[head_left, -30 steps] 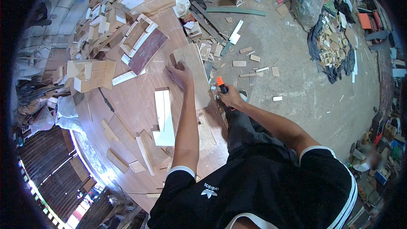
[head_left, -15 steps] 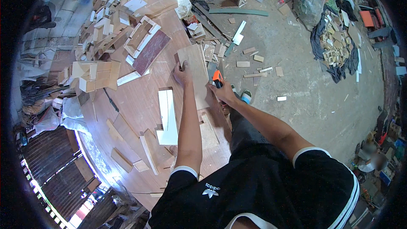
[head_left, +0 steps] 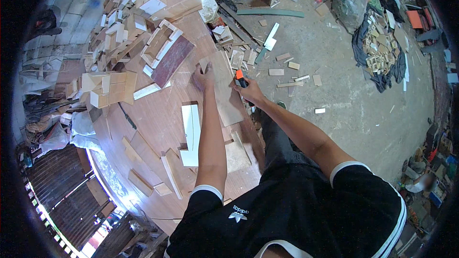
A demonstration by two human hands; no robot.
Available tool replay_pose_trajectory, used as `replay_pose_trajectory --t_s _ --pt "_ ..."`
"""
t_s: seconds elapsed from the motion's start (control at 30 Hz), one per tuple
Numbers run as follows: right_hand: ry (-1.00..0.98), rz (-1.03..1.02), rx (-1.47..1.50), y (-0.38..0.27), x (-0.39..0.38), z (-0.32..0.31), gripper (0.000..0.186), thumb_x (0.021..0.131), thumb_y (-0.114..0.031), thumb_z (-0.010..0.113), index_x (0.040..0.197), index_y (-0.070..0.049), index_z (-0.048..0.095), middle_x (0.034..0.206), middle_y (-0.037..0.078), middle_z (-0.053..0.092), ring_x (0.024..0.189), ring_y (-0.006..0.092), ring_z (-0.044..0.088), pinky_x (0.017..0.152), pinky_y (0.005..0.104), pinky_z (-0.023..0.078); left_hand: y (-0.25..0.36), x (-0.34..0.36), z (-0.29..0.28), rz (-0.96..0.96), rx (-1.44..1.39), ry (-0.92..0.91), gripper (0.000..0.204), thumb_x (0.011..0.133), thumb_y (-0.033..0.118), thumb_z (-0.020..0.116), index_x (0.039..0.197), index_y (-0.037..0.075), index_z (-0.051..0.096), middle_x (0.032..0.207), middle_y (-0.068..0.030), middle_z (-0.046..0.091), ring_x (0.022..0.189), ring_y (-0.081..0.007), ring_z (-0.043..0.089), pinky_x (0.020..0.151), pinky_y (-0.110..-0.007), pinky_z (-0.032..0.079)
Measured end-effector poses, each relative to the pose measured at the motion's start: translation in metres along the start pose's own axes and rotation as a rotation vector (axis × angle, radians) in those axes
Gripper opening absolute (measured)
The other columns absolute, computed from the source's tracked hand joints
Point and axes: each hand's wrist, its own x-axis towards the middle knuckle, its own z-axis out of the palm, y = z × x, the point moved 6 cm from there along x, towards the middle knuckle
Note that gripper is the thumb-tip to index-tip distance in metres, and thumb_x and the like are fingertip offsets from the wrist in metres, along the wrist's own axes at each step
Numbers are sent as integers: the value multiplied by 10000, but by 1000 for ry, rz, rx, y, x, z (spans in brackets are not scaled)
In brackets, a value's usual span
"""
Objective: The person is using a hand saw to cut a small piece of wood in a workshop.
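Note:
A long, flat wooden board (head_left: 226, 96) lies along the right edge of the workbench, in front of me. My left hand (head_left: 204, 78) grips its left side near the far end, fingers bent and thumb over the top. In my right hand (head_left: 248, 91), at the board's right edge, is a compact orange-and-black hand tool (head_left: 240, 78); its exact kind is hard to make out. The fingers are wrapped round it. A white L-shaped panel (head_left: 190, 131) rests on the bench left of my left forearm.
Wooden frames and boxes (head_left: 160, 43) crowd the far left of the workbench (head_left: 158, 110). Loose strips (head_left: 172, 177) lie near its front. Offcuts (head_left: 276, 72) are scattered on the concrete floor, and a dark cloth (head_left: 380, 52) heaped with scraps lies far right.
My right hand has moved the orange-and-black tool slightly away from me and left along the board's edge. My left hand keeps hold of the board. My foot below is now mostly hidden.

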Motion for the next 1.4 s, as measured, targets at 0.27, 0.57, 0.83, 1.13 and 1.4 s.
replay_pose_trajectory --t_s 0.27,0.57,0.83,1.13,1.4 --pt "-2 82 -69 21 11 5 290 848 -240 754 993 -11 655 691 86 638 564 155 610 506 342 476 5 -7 -7 -63 135 -82 437 775 379 788 1084 77 725 1015 -172 705 983 -359 610 884 -441 454" --pt "55 -1 -84 12 4 3 252 830 -199 715 981 -4 662 678 127 656 577 205 656 523 369 501 0 -7 0 38 116 -79 420 782 333 795 1071 40 718 1015 -157 708 964 -340 622 890 -422 457" --pt "72 -70 -152 11 6 7 283 790 -222 723 963 -2 682 757 187 686 724 278 704 649 413 522 2 -5 2 -30 -99 -51 450 778 285 808 1082 -22 684 1029 -198 702 949 -345 664 845 -391 493" --pt "37 -78 -185 30 19 7 272 808 -223 763 979 -23 692 780 143 682 720 222 669 666 377 519 69 -32 -2 -160 615 -333 1308 601 652 828 1469 -105 208 1514 -331 267 1443 -440 241 1176 -552 189" --pt "13 2 -276 39 23 5 292 837 -210 770 1067 -44 700 843 49 674 769 116 592 733 321 492 68 -26 3 -215 682 -394 1365 589 635 852 1475 -140 161 1527 -334 225 1445 -448 236 1166 -561 232"
